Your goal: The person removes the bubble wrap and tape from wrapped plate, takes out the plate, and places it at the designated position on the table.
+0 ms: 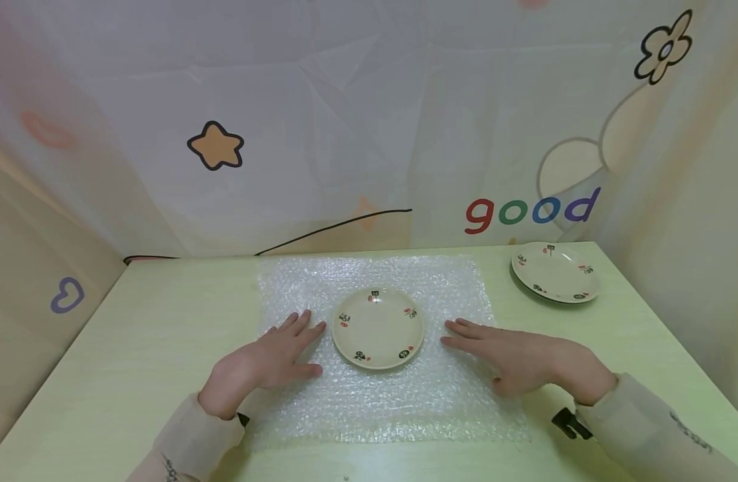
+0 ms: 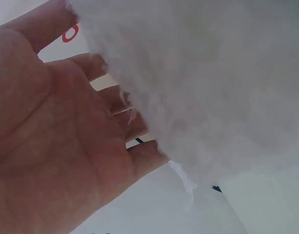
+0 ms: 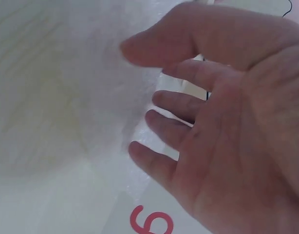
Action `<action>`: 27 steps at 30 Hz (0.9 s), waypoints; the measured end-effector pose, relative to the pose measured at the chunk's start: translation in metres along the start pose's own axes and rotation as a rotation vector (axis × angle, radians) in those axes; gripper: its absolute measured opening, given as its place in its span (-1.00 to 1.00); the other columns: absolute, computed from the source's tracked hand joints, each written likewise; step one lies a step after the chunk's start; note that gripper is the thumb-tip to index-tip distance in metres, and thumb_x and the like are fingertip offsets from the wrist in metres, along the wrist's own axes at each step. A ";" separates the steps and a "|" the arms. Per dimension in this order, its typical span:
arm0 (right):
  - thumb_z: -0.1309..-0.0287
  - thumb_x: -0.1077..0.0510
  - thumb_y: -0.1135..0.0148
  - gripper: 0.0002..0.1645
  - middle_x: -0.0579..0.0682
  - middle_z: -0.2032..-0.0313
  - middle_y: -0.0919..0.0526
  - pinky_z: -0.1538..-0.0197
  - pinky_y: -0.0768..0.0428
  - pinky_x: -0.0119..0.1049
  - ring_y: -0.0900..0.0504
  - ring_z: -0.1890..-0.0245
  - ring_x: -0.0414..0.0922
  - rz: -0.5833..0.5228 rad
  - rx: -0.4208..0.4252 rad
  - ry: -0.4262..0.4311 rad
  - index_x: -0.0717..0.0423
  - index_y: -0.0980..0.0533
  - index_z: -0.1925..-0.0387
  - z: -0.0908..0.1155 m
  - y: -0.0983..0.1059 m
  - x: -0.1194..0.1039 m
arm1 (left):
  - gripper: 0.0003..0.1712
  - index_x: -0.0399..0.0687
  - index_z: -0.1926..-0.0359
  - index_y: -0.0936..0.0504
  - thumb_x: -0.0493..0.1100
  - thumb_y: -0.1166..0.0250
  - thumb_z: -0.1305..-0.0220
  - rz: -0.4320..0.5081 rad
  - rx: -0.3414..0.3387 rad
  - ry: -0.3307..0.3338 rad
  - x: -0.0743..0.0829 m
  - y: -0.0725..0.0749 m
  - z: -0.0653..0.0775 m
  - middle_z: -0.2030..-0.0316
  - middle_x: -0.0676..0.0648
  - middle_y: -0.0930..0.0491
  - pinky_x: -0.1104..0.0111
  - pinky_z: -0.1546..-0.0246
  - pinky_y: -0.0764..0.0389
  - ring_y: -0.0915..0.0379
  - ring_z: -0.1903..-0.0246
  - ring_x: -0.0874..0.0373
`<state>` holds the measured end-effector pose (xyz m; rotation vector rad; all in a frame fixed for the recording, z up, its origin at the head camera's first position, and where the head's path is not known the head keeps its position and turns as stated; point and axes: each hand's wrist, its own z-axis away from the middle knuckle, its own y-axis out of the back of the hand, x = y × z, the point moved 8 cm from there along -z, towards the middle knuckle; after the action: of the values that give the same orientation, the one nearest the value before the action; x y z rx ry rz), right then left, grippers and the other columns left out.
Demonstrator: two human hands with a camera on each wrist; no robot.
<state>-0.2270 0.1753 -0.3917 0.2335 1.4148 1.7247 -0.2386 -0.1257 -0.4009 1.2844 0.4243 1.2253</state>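
A round cream plate (image 1: pixel 377 329) with small red and black motifs on its rim lies face up near the middle of a sheet of bubble wrap (image 1: pixel 393 408). To its left, my left hand (image 1: pixel 271 356) spreads its fingers over the wrap, apart from the plate. On the other side my right hand (image 1: pixel 513 355) reaches over the wrap's right part, fingers extended toward the plate without touching it. Both wrist views show the palms of the left hand (image 2: pixel 66 131) and right hand (image 3: pixel 227 131) with nothing gripped, beside the whitish wrap.
At the table's back right corner stand stacked plates (image 1: pixel 555 271) of the same pattern. The pale green table (image 1: pixel 164 321) is bordered by a printed curtain (image 1: pixel 356 134) behind and at both sides.
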 end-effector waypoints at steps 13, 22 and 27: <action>-0.13 0.45 -0.40 -0.15 0.15 -0.46 -0.35 -0.36 -0.38 0.18 -0.32 -0.44 0.19 0.090 -0.018 -0.114 0.07 -0.40 -0.45 -0.013 0.018 -0.014 | -0.14 -0.22 -0.58 -0.17 0.00 -0.33 -0.44 0.001 -0.006 0.032 0.002 0.001 -0.001 -0.57 -0.42 0.12 -0.29 -0.42 -0.01 0.27 -0.54 -0.36; -0.26 0.23 -0.41 -0.31 0.15 -0.36 -0.49 -0.34 -0.42 0.16 -0.42 -0.37 0.18 0.118 0.053 -0.072 0.13 -0.44 -0.40 -0.025 0.035 -0.019 | -0.14 -0.22 -0.57 -0.18 0.00 -0.33 -0.44 -0.008 -0.012 0.040 0.003 0.001 -0.002 -0.57 -0.41 0.11 -0.28 -0.43 -0.02 0.26 -0.54 -0.38; -0.34 0.17 -0.34 -0.35 0.14 -0.33 -0.52 -0.36 -0.41 0.12 -0.44 -0.36 0.15 0.074 0.101 -0.036 0.20 -0.42 -0.40 -0.037 0.043 -0.020 | -0.14 -0.24 -0.56 -0.18 -0.01 -0.34 -0.44 -0.014 -0.016 0.043 0.004 0.002 -0.002 -0.56 -0.43 0.10 -0.29 -0.42 -0.03 0.24 -0.53 -0.39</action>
<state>-0.2593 0.1359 -0.3595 0.3747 1.4851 1.7018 -0.2400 -0.1218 -0.3988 1.2418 0.4530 1.2436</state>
